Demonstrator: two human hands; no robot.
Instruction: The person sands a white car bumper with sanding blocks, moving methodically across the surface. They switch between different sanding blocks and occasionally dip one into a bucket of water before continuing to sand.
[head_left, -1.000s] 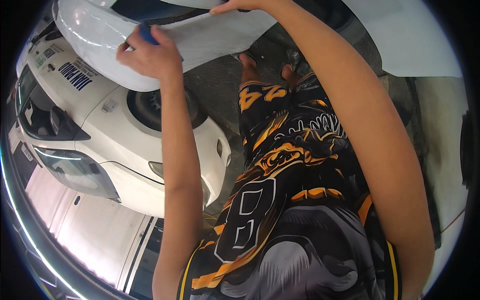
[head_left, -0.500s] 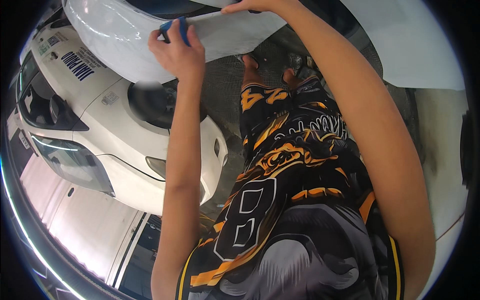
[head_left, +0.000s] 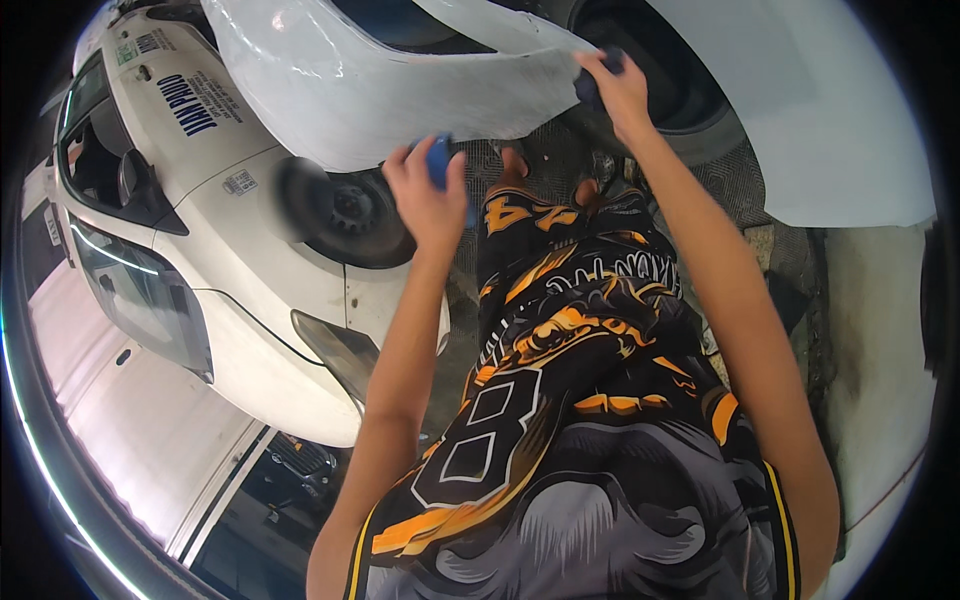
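Note:
A white car bumper (head_left: 350,110) with a dark opening curves across the top of the view. My left hand (head_left: 422,205) is closed around a small blue block (head_left: 438,162), just off the bumper's lower edge. My right hand (head_left: 625,98) grips a dark, bunched cloth-like piece (head_left: 588,92) beside the bumper's right end, in front of a dark tyre (head_left: 665,70). Fingers hide part of both held things, and the dark one's exact kind is unclear.
A white car (head_left: 240,270) with dark lettering and a black wheel (head_left: 350,210) stands close on my left. At the right is a large white body panel (head_left: 850,120). My feet are on a dark patterned floor (head_left: 545,150) below the bumper.
My left hand has come off the bumper with the blue block, moving right and nearer to me. My right hand has come down and right, showing more of the dark piece. The view has shifted.

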